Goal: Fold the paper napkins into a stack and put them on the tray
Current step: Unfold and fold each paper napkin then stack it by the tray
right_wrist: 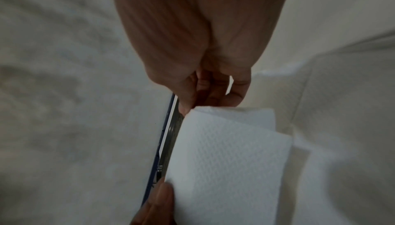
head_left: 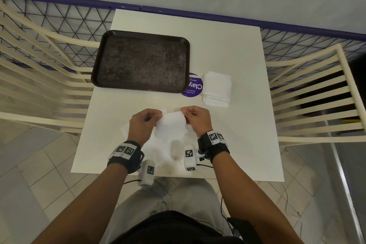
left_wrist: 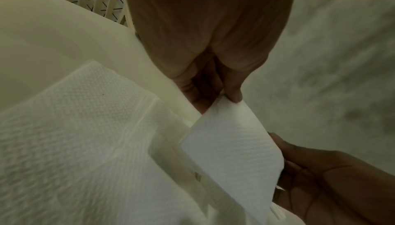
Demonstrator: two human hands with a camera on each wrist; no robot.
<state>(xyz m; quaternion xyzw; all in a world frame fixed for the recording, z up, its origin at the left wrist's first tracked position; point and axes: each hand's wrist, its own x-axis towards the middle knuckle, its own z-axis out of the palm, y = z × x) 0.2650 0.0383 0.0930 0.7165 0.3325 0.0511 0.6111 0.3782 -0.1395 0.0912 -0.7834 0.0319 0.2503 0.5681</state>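
A white paper napkin [head_left: 171, 126] hangs above the near part of the table, bent over at its top. My left hand [head_left: 145, 120] pinches its upper left corner and my right hand [head_left: 193, 116] pinches its upper right corner. The left wrist view shows the napkin [left_wrist: 233, 152] held between both hands; the right wrist view shows the napkin [right_wrist: 228, 161] under my right fingers [right_wrist: 235, 97]. More loose napkins [head_left: 158, 150] lie flat below it. A stack of folded napkins [head_left: 217, 89] sits to the right of the dark brown tray [head_left: 99, 61], which holds nothing.
The white table [head_left: 237, 49] carries a round purple sticker [head_left: 195, 87] between tray and stack. Cream slatted chairs [head_left: 316, 101] flank the table on both sides. A wire mesh fence [head_left: 59, 22] with a purple rail runs behind it. Tiled floor lies below.
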